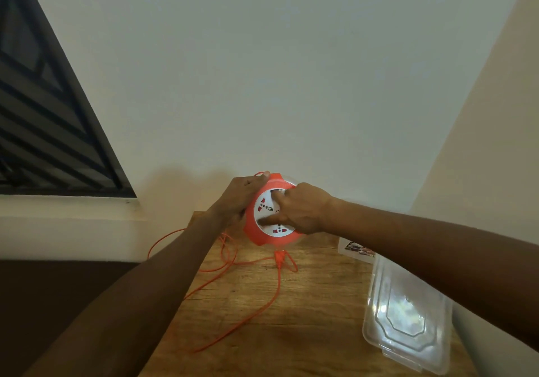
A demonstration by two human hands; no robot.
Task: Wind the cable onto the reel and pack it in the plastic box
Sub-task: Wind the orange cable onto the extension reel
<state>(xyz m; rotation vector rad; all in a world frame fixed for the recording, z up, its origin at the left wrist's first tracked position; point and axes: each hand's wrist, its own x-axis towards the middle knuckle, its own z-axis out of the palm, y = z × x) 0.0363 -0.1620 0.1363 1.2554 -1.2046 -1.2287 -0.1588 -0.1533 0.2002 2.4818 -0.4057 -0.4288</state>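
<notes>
Glossy orange-and-white plastic reel (269,210), grained wooden table (306,303), clear shiny plastic box (408,315), matt painted wall (277,70)

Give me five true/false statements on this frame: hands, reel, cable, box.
1. Both hands are on the orange reel. True.
2. The cable is fully wound onto the reel. False: loose loops lie across the wooden table.
3. The clear plastic box sits to the right on the table. True.
4. The reel is inside the box. False: it is held up above the table, apart from the box.
5. The left hand grips the reel's rim; the right hand is on its white socket face. True.
</notes>
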